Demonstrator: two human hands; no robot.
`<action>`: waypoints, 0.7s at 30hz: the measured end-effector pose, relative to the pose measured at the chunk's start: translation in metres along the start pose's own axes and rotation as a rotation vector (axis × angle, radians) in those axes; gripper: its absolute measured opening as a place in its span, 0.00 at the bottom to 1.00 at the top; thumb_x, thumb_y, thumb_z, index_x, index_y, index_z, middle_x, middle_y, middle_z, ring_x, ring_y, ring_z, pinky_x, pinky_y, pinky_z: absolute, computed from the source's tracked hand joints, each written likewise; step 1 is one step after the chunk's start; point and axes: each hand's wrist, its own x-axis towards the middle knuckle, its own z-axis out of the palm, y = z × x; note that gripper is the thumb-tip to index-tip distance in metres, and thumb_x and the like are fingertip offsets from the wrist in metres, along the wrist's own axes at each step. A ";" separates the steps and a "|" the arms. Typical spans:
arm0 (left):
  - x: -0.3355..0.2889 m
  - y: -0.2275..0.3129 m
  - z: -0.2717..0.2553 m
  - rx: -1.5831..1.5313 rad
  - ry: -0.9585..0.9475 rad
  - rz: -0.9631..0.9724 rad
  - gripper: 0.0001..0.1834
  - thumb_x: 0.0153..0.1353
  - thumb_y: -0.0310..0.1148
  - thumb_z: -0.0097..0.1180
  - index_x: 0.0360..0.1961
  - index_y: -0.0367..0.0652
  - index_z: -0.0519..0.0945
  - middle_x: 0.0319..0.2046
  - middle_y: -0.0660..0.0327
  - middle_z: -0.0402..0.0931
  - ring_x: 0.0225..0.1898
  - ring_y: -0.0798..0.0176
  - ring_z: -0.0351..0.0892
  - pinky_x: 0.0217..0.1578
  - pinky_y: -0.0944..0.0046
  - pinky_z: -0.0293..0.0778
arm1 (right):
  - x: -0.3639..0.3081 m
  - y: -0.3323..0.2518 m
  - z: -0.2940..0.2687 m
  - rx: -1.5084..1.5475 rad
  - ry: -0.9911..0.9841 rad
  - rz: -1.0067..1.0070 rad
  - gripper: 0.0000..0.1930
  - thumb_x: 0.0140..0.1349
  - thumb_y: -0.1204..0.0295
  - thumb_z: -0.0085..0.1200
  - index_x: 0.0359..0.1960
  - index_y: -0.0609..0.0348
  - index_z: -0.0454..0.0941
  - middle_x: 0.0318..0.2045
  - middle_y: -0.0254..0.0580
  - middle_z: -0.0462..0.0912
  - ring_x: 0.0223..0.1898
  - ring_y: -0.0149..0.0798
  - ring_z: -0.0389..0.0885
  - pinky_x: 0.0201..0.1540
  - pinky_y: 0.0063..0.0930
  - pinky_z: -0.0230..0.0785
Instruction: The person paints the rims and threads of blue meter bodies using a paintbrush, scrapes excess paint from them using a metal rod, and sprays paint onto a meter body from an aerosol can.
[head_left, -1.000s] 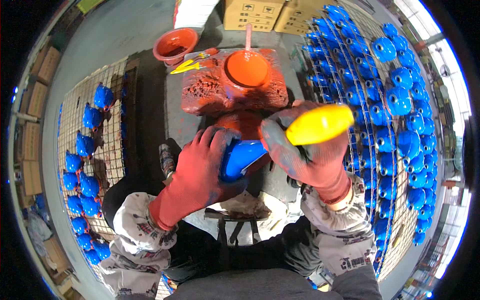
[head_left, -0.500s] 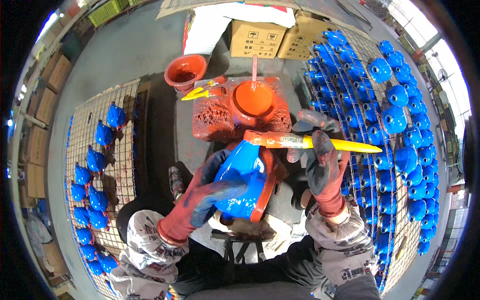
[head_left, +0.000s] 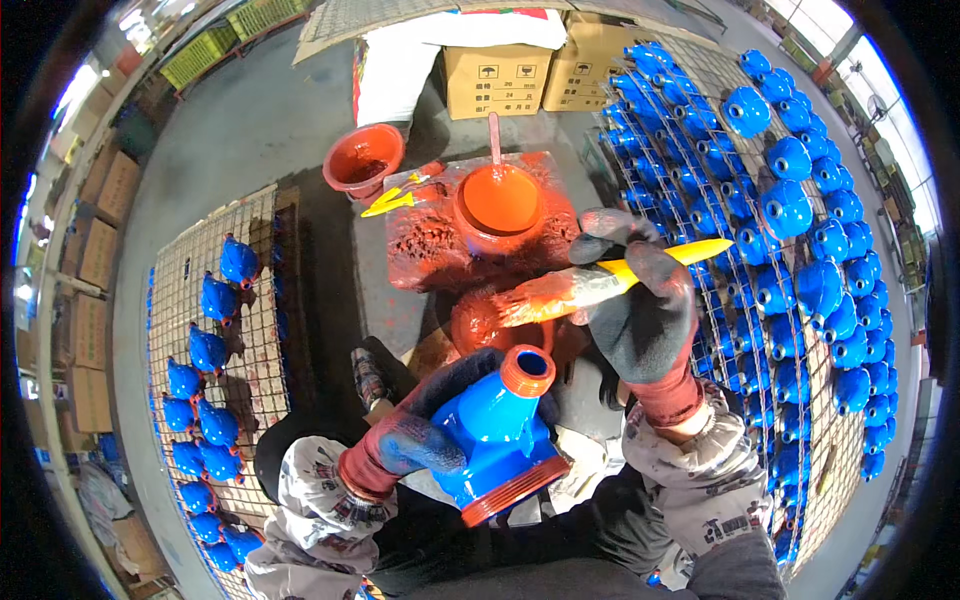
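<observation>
The left hand point(head_left: 430, 430) is closed around the side of a blue casting point(head_left: 500, 430), holding it up in front of the person's lap, tilted so that its narrow neck points up and away and its wide end faces down toward the lap. The neck's rim point(head_left: 528, 370) and the flange point(head_left: 515, 490) round the wide end are red, and the body between them is glossy blue. The right hand point(head_left: 642, 315) grips a paintbrush point(head_left: 575, 292) by its yellow handle between thumb and fingers; the red-coated bristles point left, apart from the casting, and overlap in view a round red thing point(head_left: 478, 330) just beyond the near edge of a paint-caked slab point(head_left: 420, 255). Around the middle of that slab stands a pot point(head_left: 500, 200) of orange-red paint, with a stick point(head_left: 494, 140) rising at its far side. At the slab's far left corner lie yellow-handled tools point(head_left: 390, 203), reaching past its left edge, and a reddish basin point(head_left: 363, 160) stands just beyond that corner. To the left, blue castings point(head_left: 207, 348) sit mostly along the right edge of a mesh rack point(head_left: 190, 290); to the right, many more blue pieces point(head_left: 785, 208) fill long rows from the far end toward the near end of another rack point(head_left: 825, 455).
</observation>
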 end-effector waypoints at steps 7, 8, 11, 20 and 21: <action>0.016 0.000 -0.017 -0.053 0.053 -0.040 0.46 0.36 0.35 0.67 0.62 0.34 0.66 0.59 0.42 0.68 0.62 0.38 0.69 0.68 0.41 0.59 | -0.009 -0.008 0.009 -0.182 -0.174 -0.230 0.11 0.67 0.77 0.46 0.49 0.64 0.68 0.50 0.62 0.79 0.41 0.47 0.84 0.43 0.38 0.81; 0.017 0.001 -0.019 0.007 0.049 0.009 0.47 0.37 0.36 0.67 0.62 0.34 0.66 0.59 0.42 0.69 0.61 0.38 0.69 0.66 0.41 0.61 | -0.007 -0.012 0.004 -0.174 -0.141 -0.199 0.09 0.67 0.76 0.47 0.47 0.63 0.69 0.48 0.61 0.80 0.39 0.46 0.85 0.40 0.36 0.81; 0.020 0.001 -0.023 -0.052 -0.033 0.122 0.49 0.44 0.51 0.68 0.64 0.38 0.64 0.59 0.41 0.69 0.59 0.39 0.73 0.60 0.42 0.71 | -0.001 -0.024 -0.017 -0.338 0.023 -0.139 0.06 0.65 0.77 0.52 0.42 0.63 0.78 0.38 0.52 0.83 0.31 0.42 0.84 0.33 0.30 0.79; 0.013 0.020 -0.041 -0.338 0.126 0.260 0.34 0.60 0.49 0.47 0.61 0.37 0.72 0.56 0.47 0.77 0.56 0.46 0.77 0.62 0.42 0.69 | -0.008 -0.021 0.002 -0.748 -0.119 -0.422 0.15 0.68 0.71 0.51 0.52 0.67 0.71 0.48 0.52 0.78 0.45 0.43 0.81 0.50 0.38 0.75; 0.013 0.019 -0.040 -0.332 0.120 0.287 0.33 0.60 0.49 0.46 0.60 0.37 0.73 0.55 0.47 0.77 0.55 0.46 0.78 0.62 0.42 0.69 | -0.009 -0.019 0.007 -0.728 -0.146 -0.465 0.15 0.67 0.73 0.52 0.52 0.66 0.71 0.48 0.52 0.78 0.46 0.43 0.81 0.52 0.38 0.74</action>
